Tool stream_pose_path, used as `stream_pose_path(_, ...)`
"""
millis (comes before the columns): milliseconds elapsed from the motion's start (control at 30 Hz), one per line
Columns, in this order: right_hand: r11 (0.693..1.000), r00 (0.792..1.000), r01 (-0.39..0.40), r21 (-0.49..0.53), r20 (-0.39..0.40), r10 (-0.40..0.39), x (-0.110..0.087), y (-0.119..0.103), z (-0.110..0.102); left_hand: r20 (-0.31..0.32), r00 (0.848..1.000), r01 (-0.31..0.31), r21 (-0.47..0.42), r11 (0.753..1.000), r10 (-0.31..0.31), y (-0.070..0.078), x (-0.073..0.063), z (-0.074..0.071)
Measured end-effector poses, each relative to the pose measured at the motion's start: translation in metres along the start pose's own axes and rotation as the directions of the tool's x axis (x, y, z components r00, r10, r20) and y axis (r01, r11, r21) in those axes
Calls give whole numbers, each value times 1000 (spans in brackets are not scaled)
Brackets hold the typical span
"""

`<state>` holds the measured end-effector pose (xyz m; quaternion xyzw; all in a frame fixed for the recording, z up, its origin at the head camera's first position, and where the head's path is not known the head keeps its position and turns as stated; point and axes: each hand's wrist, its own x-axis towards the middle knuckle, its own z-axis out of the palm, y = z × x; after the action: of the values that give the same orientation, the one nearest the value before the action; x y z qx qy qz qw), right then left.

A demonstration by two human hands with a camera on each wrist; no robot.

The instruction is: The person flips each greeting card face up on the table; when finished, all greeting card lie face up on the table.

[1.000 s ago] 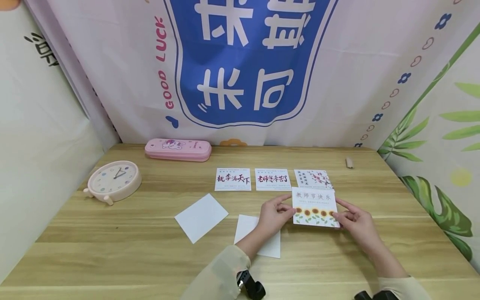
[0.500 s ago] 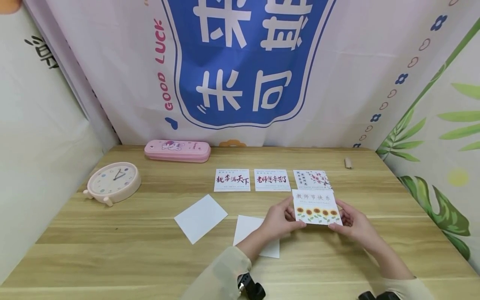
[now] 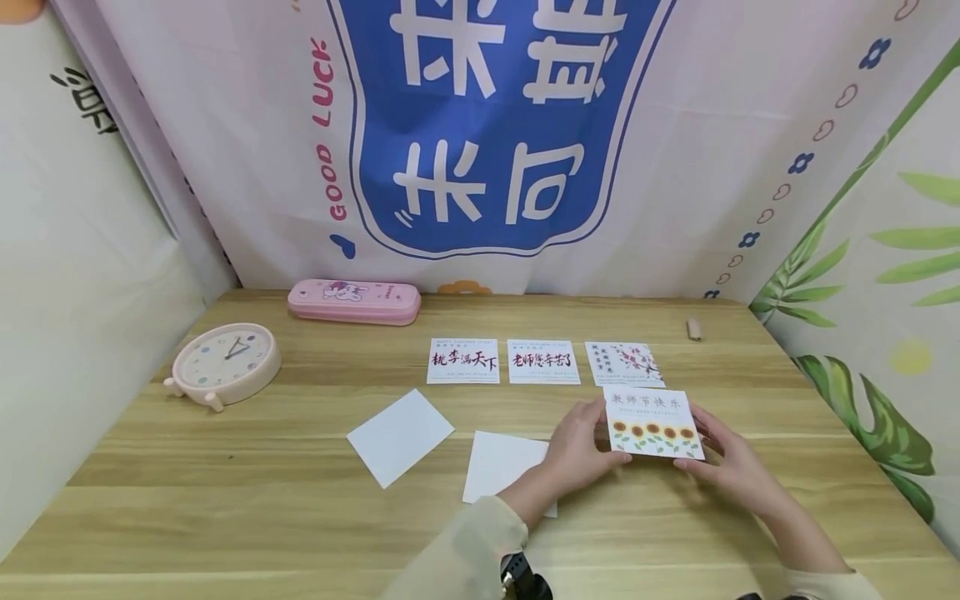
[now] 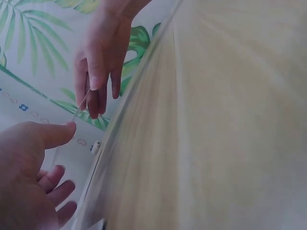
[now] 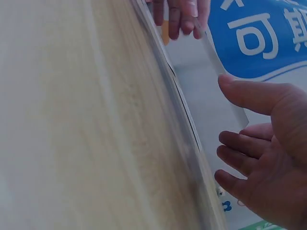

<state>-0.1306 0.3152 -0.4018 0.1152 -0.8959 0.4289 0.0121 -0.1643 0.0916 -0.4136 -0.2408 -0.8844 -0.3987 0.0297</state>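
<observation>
A card printed with sunflowers (image 3: pixel 654 423) is held between both hands, tilted and apart from the tabletop. My left hand (image 3: pixel 576 450) pinches its left side, the thumb at the lower left corner. My right hand (image 3: pixel 733 460) grips the opposite side, with its thumb at the lower right corner. Both wrist views show the card nearly edge-on. Just behind it lies a card with a red blossom branch (image 3: pixel 626 363). Two cards with red lettering, one on the left (image 3: pixel 463 362) and one in the middle (image 3: pixel 543 362), complete that row.
One blank white card (image 3: pixel 401 437) lies askew at centre left; another (image 3: pixel 498 467) is partly covered by my left forearm. A round pink clock (image 3: pixel 227 363) lies at the left, a pink pencil case (image 3: pixel 354 301) at the back. A small beige object (image 3: pixel 694 329) lies back right.
Both hands have carried the sunflower card right and slightly towards me, uncovering more of the blossom card. My thumbs have shifted from its sides to the lower corners.
</observation>
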Motion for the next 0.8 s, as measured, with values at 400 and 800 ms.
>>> stream_pose_path(400,1000,1000,-11,-26,-8,10,-2,26,-2,27,997,69,172,983,-74,-1,-2,8)
stream_pose_path(800,964,1000,-11,-264,3,13,-2,29,3,115,986,72,345,936,-118,-7,-1,17)
